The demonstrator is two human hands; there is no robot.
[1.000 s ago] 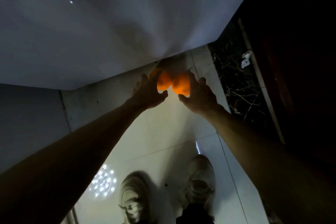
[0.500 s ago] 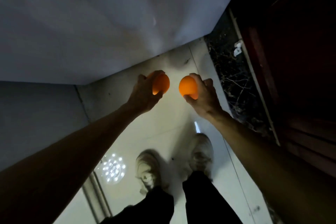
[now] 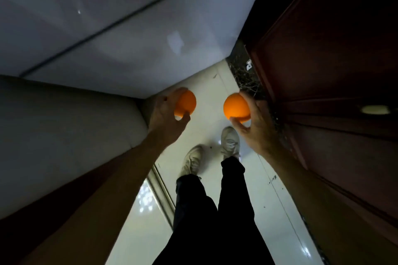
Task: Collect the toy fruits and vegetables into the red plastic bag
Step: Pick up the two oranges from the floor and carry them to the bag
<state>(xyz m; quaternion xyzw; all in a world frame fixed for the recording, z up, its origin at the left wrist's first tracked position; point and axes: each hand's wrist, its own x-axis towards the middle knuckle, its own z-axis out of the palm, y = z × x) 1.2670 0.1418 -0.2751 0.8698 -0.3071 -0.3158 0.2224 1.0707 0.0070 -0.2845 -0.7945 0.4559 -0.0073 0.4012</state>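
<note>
Head view, looking down in dim light. At far left, a pale wall (image 3: 64, 135) meets a grey tiled wall (image 3: 129, 28) at a corner, above a glossy white floor (image 3: 269, 189). The left forearm reaches in from the lower left; the left hand (image 3: 167, 118) is closed around an orange toy fruit (image 3: 187, 102), fingers curled over its top and thumb pressed under it, so that only the right half of the ball shows. A clear gap of floor separates this fruit from the second orange toy fruit (image 3: 235, 106), which the right hand (image 3: 254, 122) grips from the right side, thumb beneath and fingers behind. Both fruits are held in the air at about the same height, well above the floor, and apart from each other. Below them stand two pale shoes (image 3: 230, 140), the right one further forward, with dark trousers (image 3: 215, 221) filling the lower centre. At far right is a dark reddish-brown wooden door (image 3: 323, 60), with a strip of dark speckled stone (image 3: 243, 75) at its foot.
</note>
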